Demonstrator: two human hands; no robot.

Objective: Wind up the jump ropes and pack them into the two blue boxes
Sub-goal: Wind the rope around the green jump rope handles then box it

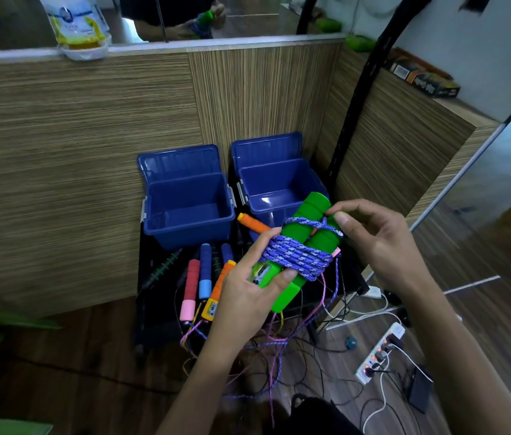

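Two blue boxes stand side by side on a black stand against a wood-grain wall, lids tipped open behind them; the left box and the right box both look bare inside. In front of them a person holds up a pair of green handles laid side by side and bound with several turns of purple cord. The left hand grips the near end of the bundle, fingers curled round the handles and over the wound cord. The right hand is at the far end, thumb and forefinger pinching the cord where it crosses the handles. Loose purple cord trails down from the bundle to the wooden floor. Just near of the boxes lies a heap of other ropes: a pink handle, a blue handle, and an orange handle beside the right box. On the floor at the right, a white power strip lies among tangled cables.
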